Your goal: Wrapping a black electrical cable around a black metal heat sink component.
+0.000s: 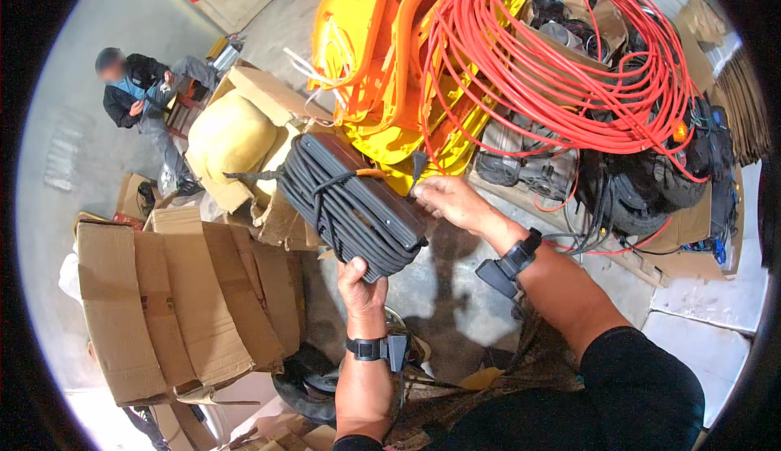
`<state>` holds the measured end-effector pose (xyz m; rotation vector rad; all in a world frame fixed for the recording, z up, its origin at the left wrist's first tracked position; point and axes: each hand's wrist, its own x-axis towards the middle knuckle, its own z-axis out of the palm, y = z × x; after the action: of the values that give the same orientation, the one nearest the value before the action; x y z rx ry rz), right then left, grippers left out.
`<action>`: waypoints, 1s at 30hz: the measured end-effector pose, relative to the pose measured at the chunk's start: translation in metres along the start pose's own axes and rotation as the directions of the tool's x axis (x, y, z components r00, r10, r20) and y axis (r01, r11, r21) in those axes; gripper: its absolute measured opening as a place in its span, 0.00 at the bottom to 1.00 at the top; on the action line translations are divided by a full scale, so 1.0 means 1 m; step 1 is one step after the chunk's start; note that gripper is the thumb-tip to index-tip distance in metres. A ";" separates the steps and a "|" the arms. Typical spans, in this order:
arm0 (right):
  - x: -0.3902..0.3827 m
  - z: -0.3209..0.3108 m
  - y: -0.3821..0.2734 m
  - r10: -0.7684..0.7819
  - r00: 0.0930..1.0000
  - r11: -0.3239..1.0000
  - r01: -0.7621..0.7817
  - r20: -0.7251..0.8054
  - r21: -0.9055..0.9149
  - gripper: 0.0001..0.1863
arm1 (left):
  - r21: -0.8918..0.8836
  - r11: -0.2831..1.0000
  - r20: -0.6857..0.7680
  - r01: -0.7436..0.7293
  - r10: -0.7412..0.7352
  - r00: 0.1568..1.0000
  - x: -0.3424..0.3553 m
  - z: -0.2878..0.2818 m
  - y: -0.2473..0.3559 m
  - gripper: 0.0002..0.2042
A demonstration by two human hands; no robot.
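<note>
A long black box wound with thick black cable (346, 215) is held up in front of me. My left hand (362, 288) grips its lower end, thumb against the coils. At the box's right side my right hand (443, 200) has its fingers pinched together at a small black plug (419, 163), which sticks up above the fingertips. The pinched part itself is mostly hidden by the fingers. An orange band (370, 173) shows at the upper end of the winding.
Stacked orange and yellow plastic shells (374, 52) stand ahead, beside a big coil of red tubing (561, 85) over bundled black parts. An open cardboard carton (260, 109) holds yellow pieces. Flattened cardboard (175, 300) stands at left. A seated person (146, 93) is farther back.
</note>
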<state>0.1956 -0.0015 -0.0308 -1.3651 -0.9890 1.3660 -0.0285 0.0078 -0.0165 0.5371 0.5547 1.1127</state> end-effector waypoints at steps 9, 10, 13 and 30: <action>0.010 0.016 0.014 -0.013 0.995 0.949 0.045 -0.104 0.312 0.17 | -0.008 0.999 0.098 0.050 -0.049 0.994 -0.005 0.000 0.004 0.36; 0.012 0.013 0.018 -0.013 1.000 0.960 0.019 -0.022 0.281 0.19 | 0.018 0.997 0.107 0.075 -0.076 0.991 -0.006 0.000 0.004 0.39; 0.007 0.023 0.011 0.097 0.991 0.954 -0.118 0.088 0.274 0.15 | 0.031 0.996 0.116 0.083 -0.086 0.990 -0.005 0.004 0.005 0.39; 0.011 0.018 0.009 -0.024 0.999 0.778 0.035 -0.026 0.627 0.15 | 0.041 0.987 0.138 0.157 -0.161 0.977 -0.008 0.017 -0.004 0.38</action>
<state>0.1775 0.0079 -0.0412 -0.8394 -0.4557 1.4771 -0.0172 -0.0028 -0.0054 0.5824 0.4826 0.9080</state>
